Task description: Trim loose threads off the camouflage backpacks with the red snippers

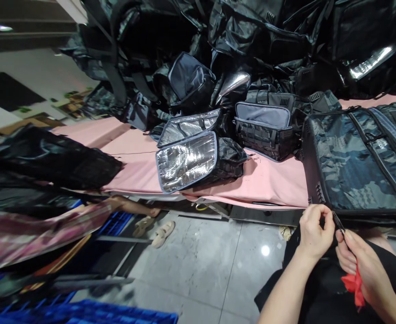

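Observation:
At the near left corner of a large dark camouflage bag (349,166), my left hand (314,229) is closed in a pinch. What lies between its fingertips, probably a thread or a bit of the bag's edge, is too small to make out. My right hand (363,263), just right of it and lower, is closed around a slim dark tool (338,222) that looks like thread snips. Red cloth (354,286) hangs below that hand. The tool's tip points up toward the left fingertips and the bag edge. The bag lies flat, with its camouflage panel and zips facing up.
On the pink-covered table (133,173) stand an open silver-lined bag (187,162) and a smaller open bag (265,130). Dark bags (252,36) are heaped behind. At left, a co-worker's hand meets a black bag (56,157). Blue crates (83,310) stand on the tiled floor.

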Available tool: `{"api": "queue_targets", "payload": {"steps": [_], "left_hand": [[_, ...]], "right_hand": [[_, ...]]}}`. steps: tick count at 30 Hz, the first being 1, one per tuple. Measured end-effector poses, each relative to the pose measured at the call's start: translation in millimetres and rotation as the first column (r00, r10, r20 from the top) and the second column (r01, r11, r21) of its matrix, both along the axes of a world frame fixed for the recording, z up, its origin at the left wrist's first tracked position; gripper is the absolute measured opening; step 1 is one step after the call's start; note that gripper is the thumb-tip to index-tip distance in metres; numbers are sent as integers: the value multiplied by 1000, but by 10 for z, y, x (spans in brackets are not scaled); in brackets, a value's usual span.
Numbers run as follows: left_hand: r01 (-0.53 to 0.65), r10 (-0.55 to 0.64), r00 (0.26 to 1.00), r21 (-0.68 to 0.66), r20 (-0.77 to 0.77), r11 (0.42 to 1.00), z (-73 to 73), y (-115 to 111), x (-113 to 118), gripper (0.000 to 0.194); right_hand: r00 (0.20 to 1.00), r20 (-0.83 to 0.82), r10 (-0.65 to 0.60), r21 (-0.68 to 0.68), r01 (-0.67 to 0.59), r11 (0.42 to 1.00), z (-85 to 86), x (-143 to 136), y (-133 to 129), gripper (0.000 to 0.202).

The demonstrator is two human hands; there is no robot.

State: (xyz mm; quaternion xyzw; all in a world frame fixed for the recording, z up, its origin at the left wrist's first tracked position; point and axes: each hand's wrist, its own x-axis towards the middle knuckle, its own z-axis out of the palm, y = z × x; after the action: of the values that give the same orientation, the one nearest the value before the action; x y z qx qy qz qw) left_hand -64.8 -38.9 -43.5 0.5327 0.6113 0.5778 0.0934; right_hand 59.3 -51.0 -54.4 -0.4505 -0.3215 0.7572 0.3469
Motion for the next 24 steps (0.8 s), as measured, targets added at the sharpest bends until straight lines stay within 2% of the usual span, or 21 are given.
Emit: {"api": "queue_targets", "payload": {"steps": [4,11,20,24], "left_hand": [[-9,9,1000,14,-4,1000,-12,4,11,11],[-5,5,1000,29,-11,1000,-9,-2,16,12],[0,1,999,23,-51,1000,-16,-10,-2,14],[41,-41,999,10,24,999,-78,-52,-2,14]], "right_hand": [[999,6,31,36,-32,999,-68,-3,15,51],[995,54,-78,123,71,990,5,-121,-29,54],[994,-36,-103,39,104,994,8,-153,-37,50],[994,-84,-71,23,73,997,-50,-99,-18,46]]}}
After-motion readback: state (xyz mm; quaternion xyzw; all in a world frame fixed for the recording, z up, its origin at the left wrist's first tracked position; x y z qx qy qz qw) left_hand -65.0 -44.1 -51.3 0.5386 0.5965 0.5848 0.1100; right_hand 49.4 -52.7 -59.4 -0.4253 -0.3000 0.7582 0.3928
